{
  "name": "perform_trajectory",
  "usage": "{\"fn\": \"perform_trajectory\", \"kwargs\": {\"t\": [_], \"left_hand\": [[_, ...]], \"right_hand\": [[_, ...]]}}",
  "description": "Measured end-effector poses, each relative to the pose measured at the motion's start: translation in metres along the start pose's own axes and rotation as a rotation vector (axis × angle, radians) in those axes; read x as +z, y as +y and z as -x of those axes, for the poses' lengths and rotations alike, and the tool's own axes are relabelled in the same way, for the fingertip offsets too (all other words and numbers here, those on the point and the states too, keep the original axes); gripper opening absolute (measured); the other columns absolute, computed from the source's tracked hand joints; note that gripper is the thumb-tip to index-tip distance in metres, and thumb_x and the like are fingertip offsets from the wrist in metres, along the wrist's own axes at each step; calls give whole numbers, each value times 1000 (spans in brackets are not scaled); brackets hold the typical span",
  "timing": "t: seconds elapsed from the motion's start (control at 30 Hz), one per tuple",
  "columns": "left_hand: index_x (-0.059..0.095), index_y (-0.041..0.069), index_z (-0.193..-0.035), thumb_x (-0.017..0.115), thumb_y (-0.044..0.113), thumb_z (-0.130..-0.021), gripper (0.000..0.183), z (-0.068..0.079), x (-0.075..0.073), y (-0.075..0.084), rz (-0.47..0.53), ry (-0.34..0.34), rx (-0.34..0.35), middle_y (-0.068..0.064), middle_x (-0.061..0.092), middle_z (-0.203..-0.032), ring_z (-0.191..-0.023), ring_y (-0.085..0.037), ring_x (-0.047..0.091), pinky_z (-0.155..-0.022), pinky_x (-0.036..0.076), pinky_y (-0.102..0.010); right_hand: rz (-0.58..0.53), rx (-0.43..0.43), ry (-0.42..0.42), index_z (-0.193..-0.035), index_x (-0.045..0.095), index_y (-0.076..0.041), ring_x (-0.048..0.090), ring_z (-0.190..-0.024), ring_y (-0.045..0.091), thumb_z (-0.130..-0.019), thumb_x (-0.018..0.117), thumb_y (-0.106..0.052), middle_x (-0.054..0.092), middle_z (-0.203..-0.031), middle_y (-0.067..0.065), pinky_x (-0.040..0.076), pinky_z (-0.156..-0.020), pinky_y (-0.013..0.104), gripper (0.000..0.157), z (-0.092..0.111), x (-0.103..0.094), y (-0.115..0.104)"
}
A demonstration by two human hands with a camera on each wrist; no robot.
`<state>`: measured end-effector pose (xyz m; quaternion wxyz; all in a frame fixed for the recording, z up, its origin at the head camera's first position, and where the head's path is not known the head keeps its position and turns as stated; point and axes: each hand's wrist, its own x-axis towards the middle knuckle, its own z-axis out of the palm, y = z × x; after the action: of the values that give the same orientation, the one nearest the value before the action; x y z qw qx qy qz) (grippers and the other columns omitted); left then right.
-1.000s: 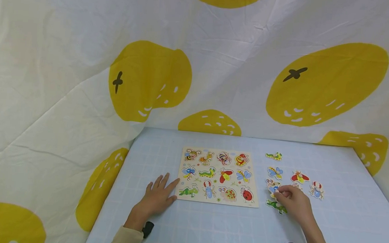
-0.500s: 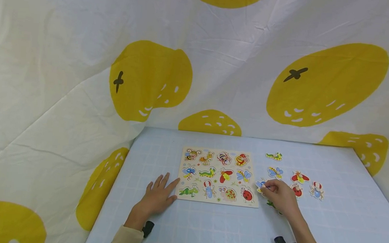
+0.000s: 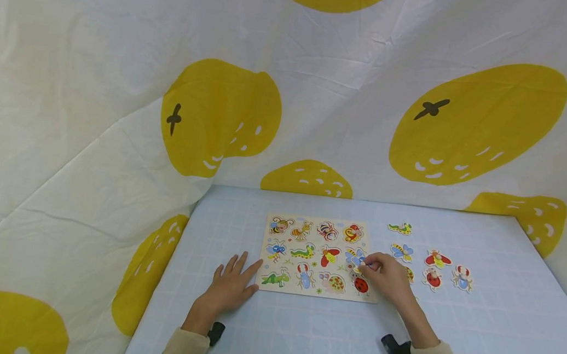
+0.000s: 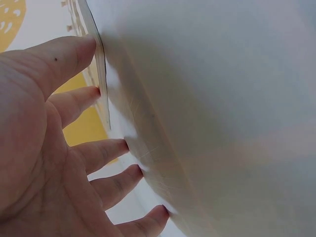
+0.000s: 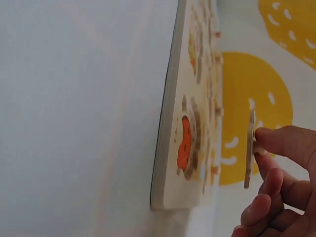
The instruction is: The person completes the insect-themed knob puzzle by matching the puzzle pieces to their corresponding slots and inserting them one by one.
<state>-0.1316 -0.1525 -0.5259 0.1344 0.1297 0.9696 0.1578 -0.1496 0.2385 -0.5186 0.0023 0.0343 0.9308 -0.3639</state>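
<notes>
A wooden insect puzzle board [image 3: 314, 265] lies on the table, its printed shapes in rows. My left hand [image 3: 226, 293] rests at its left side with spread, straight fingers; in the left wrist view the thumb [image 4: 64, 54] and index fingertip touch the board's edge. My right hand [image 3: 390, 280] is over the board's right edge. Between thumb and fingers it pinches the knob of a blue insect puzzle piece [image 5: 250, 148], seen edge-on in the right wrist view and raised above the board. In the head view this piece overlaps the printed blue-winged bee, above the red ladybug shape [image 3: 361, 284].
Loose pieces lie right of the board: a green caterpillar [image 3: 400, 228], a blue-winged bee [image 3: 401, 252], a red-winged insect [image 3: 438, 258], a ladybug [image 3: 432, 279] and a beetle [image 3: 462, 278]. My right hand partly covers another [image 3: 409, 274]. A fruit-print cloth [image 3: 319, 92] hangs behind the table.
My right hand has carried the blue insect piece left from the loose pieces to over the board's right edge, uncovering the loose ladybug. My left hand has stayed put.
</notes>
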Motion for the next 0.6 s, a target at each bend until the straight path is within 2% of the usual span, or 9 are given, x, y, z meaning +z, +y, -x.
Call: {"fn": "perform_trajectory", "kwargs": {"t": [0.27, 0.6], "left_hand": [[40, 24, -155, 66, 35, -97, 64, 0, 0, 1, 5, 0, -5, -18, 23, -162, -148, -43, 16, -112, 15, -69], [39, 25, -155, 66, 37, -97, 65, -1, 1, 0, 5, 0, -15, -17, 22, -163, -148, -42, 15, -113, 14, -68]], "right_hand": [[-38, -39, -31, -100, 69, -7, 49, -70, 18, -89, 77, -23, 53, -81, 3, 40, -51, 25, 20, -7, 18, -21], [-97, -91, -50, -95, 69, -9, 49, -68, 18, -87, 78, -18, 55, -79, 2, 39, -55, 27, 15, -17, 41, -43]]}}
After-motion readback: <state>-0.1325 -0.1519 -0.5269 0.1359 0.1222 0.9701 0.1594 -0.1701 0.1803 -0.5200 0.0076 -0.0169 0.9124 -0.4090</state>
